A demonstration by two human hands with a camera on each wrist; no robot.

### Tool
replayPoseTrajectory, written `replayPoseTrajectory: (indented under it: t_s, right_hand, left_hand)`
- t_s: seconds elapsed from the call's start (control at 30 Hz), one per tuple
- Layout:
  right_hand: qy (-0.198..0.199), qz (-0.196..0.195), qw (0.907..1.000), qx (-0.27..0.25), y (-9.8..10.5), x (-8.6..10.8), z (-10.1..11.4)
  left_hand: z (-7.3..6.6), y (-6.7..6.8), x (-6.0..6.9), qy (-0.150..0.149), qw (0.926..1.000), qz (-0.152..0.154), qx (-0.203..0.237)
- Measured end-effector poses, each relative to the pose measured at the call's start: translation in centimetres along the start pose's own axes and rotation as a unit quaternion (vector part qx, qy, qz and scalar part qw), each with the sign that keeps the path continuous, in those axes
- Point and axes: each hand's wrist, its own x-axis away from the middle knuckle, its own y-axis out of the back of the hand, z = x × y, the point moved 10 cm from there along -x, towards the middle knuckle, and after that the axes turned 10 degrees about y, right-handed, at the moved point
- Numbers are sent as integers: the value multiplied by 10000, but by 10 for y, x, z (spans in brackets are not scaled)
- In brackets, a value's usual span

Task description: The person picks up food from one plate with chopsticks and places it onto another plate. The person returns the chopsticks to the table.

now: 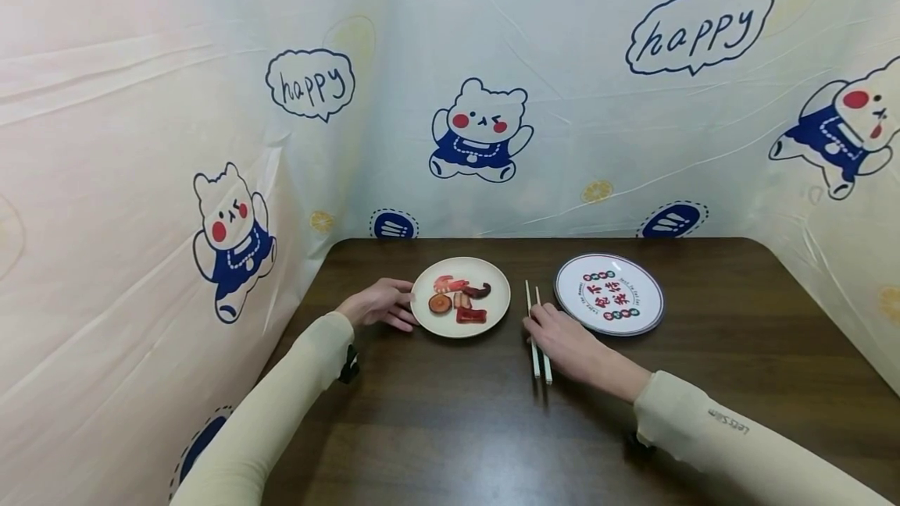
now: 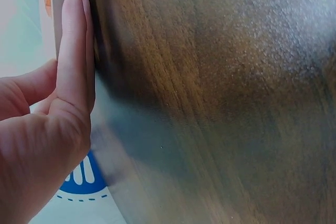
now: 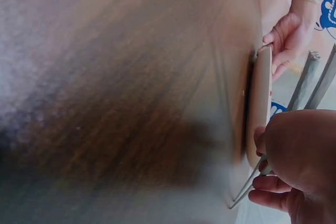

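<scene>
A cream plate point(image 1: 422, 318) carries several pieces of food point(image 1: 462, 301), among them a shrimp, a round brown slice and a dark red slab. My left hand point(image 1: 382, 304) touches the left rim of this plate, its fingers fairly straight in the left wrist view. Between two plates, my right hand point(image 1: 562, 340) holds a pair of pale chopsticks point(image 1: 537, 365) around their middle. Their thin tips point away from me and the thick ends toward me. The right wrist view shows the chopsticks point(image 3: 304, 80) passing beneath the fingers, with the palm hiding their middle.
A white plate point(image 1: 576, 311) with a dark blue rim and red and green lettering lies right of the chopsticks. Everything stands on a dark brown wooden table point(image 1: 422, 428). A printed curtain point(image 1: 562, 123) with cartoon bears hangs behind and along the sides.
</scene>
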Motion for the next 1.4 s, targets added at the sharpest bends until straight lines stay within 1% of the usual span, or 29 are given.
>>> replayPoseTrajectory:
  t_s: [0.17,0.27,0.57,0.9,1.07,1.4]
  right_hand:
    - [145,445,9987,222,-7,4,6]
    - [255,612,9972,339,-10,5,8]
    - [472,830,9939,555,-16,9,9]
    - [708,888,9910,706,-15,10,12]
    - [792,1068,9886,703,-17,11,14]
    - [800,1404,9845,687,-23,13,15]
  left_hand:
    - [-1,-1,0,-24,10000,19,2]
    - [-1,0,0,-20,10000,27,26]
    - [-5,5,-1,29,10000,-30,44]
    - [-5,1,1,-38,10000,30,38]
    - [-4,0,-1,-38,10000,69,38]
    - [0,1,1,9,10000,34,30]
